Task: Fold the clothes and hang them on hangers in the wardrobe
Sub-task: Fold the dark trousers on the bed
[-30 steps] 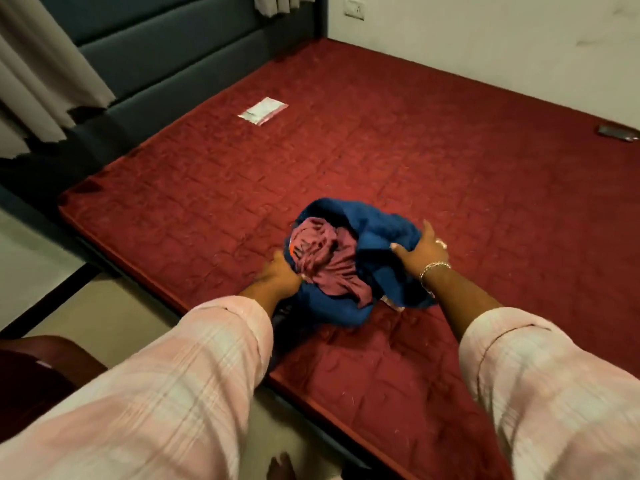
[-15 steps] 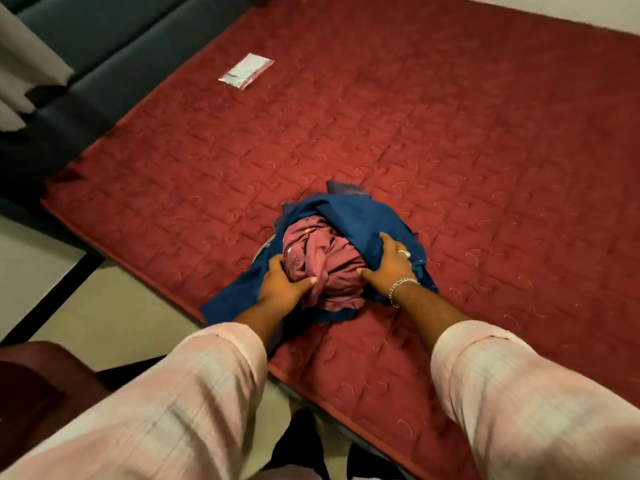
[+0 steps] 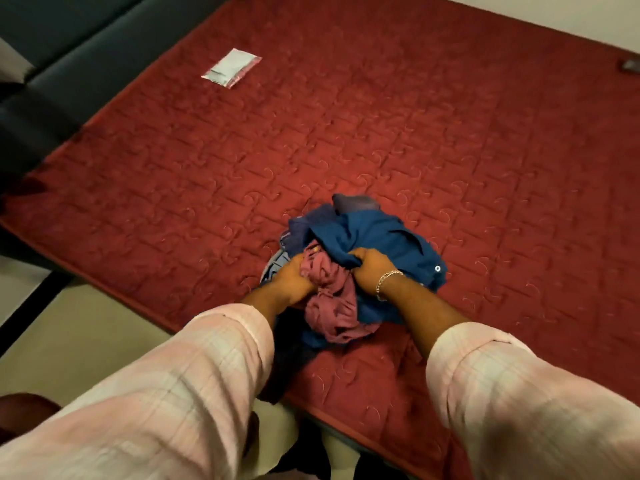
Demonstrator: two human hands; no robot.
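A crumpled heap of clothes lies on the red quilted mattress (image 3: 415, 133) near its front edge. On top sits a dusty-pink garment (image 3: 332, 299), wrapped by a blue shirt (image 3: 384, 237) with a white button, and a darker blue piece shows at the back. My left hand (image 3: 294, 275) grips the pink garment from the left. My right hand (image 3: 372, 266), with a bracelet at the wrist, clutches a fold of the blue shirt over the pink one. No hanger or wardrobe is in view.
A small clear plastic packet (image 3: 231, 67) lies far back on the mattress. A dark upholstered headboard (image 3: 69, 64) runs along the left. A small dark object (image 3: 630, 65) sits at the far right edge. Pale floor (image 3: 69, 341) lies below the bed's edge.
Both hands have closed in on the heap: the right went from lying on the pile to clutching the blue shirt, the left dug into the pink garment. The pile has bunched up.
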